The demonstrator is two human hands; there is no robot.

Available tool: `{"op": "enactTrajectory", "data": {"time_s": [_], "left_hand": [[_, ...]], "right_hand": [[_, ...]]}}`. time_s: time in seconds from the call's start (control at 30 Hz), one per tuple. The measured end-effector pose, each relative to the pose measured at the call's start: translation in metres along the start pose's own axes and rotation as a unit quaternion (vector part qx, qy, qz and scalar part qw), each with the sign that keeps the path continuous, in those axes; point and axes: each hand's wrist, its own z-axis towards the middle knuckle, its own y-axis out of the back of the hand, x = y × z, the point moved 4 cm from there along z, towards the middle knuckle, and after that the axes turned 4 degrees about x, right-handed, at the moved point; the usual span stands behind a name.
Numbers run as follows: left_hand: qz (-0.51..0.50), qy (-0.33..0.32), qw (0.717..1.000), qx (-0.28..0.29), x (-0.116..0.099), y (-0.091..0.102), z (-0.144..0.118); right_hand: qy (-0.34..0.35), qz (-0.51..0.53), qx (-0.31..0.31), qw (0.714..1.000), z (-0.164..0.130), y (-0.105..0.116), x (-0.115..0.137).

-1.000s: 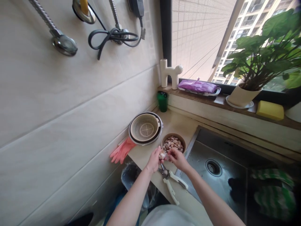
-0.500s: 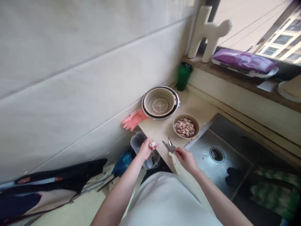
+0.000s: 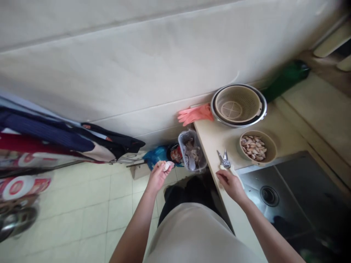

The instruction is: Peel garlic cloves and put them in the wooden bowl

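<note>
Left hand [image 3: 158, 175] clutching pale garlic piece [image 3: 166, 166], near clear plastic-lined bin [image 3: 192, 150]. Right hand [image 3: 231, 182] gripping white-handled kitchen scissors [image 3: 225, 161] on beige counter [image 3: 214, 135], near brown bowl of garlic cloves [image 3: 257, 147].

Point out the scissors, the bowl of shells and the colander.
scissors [image 3: 225, 160], head view, on the metal blades.
bowl of shells [image 3: 271, 146], head view, on its right rim.
colander [image 3: 236, 106], head view, on its mesh floor.

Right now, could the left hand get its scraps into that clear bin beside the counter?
Probably yes. The left hand holds pale scraps just left of the clear bin, whose top is open, and nothing lies between them.
</note>
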Motion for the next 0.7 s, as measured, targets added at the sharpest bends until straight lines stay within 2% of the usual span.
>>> {"op": "enactTrajectory", "data": {"time_s": [0.1, 0.17, 0.27, 0.4, 0.5, 0.57, 0.63, 0.7], "left_hand": [[-0.017, -0.013, 0.999, -0.025, -0.014, 0.05, -0.022], [-0.032, -0.016, 0.999, -0.037, -0.021, 0.085, -0.039], [-0.053, -0.01, 0.997, -0.053, -0.026, 0.145, -0.069], [-0.061, 0.035, 0.992, -0.107, -0.017, 0.242, -0.122], [-0.082, 0.079, 0.979, -0.167, 0.008, 0.312, -0.161], [-0.115, 0.111, 0.968, -0.192, 0.038, 0.346, -0.182], [-0.161, 0.147, 0.954, -0.207, 0.079, 0.371, -0.196], [-0.205, 0.177, 0.938, -0.216, 0.131, 0.391, -0.201]], "right_hand": [[-0.022, 0.012, 0.01, 1.0, -0.022, -0.031, 0.018], [-0.036, 0.023, 0.022, 0.999, -0.043, -0.064, 0.026], [-0.048, 0.023, 0.061, 0.997, -0.076, -0.132, 0.033], [-0.051, 0.017, 0.117, 0.992, -0.102, -0.234, 0.035], [-0.046, -0.012, 0.188, 0.981, -0.094, -0.309, 0.027], [-0.068, -0.044, 0.242, 0.967, -0.077, -0.359, 0.008], [-0.117, -0.095, 0.281, 0.948, -0.054, -0.409, -0.024], [-0.156, -0.157, 0.304, 0.927, -0.028, -0.463, -0.068]]}}
